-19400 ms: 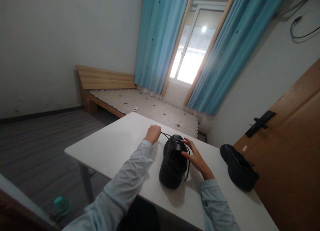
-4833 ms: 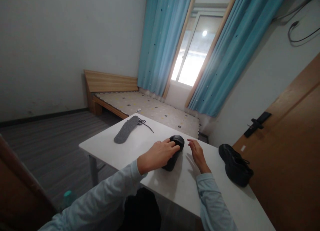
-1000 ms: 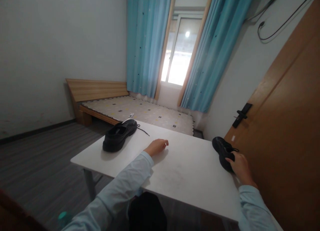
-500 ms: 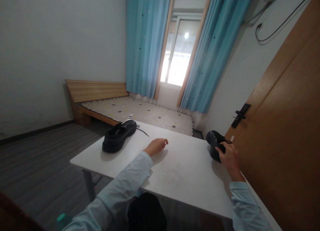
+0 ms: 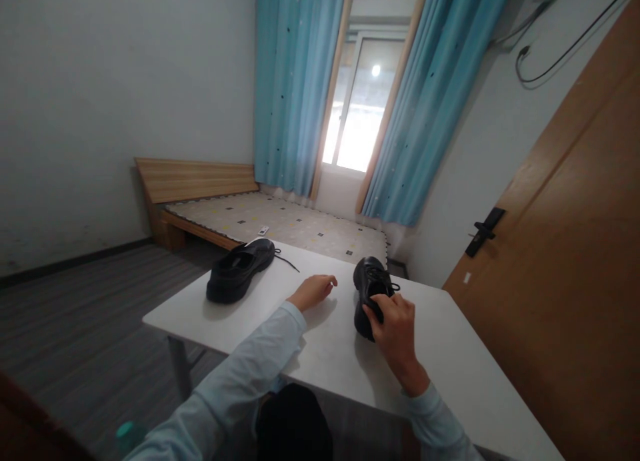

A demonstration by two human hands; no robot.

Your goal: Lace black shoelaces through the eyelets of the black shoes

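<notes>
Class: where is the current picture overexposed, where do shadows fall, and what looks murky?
Head view: the window is blown out white low down; head view: soft shadows lie on the white table by the left hand and below the black shoe in the right hand; head view: the green object bottom left is dim and indistinct.

Blk shoes [image 5: 231, 282]: 2 tot. Hands [image 5: 314, 292]: 2, same pers. Lt-blue sleeves [image 5: 235, 374]: 2. Wht table [image 5: 277, 291]: 1. Bed [image 5: 173, 237]: 1, w/ 1 headbd [image 5: 197, 181] & 1 mattress [image 5: 285, 216]. Sm. wht item [image 5: 263, 230] on mattress: 1. Blue curtains [image 5: 295, 94]: 2. Window [image 5: 370, 108]: 1. Door [image 5: 570, 248]: 1, w/ 1 blk handle [image 5: 485, 232]. Grn cap [image 5: 125, 430], low L, blurred: 1.
</notes>
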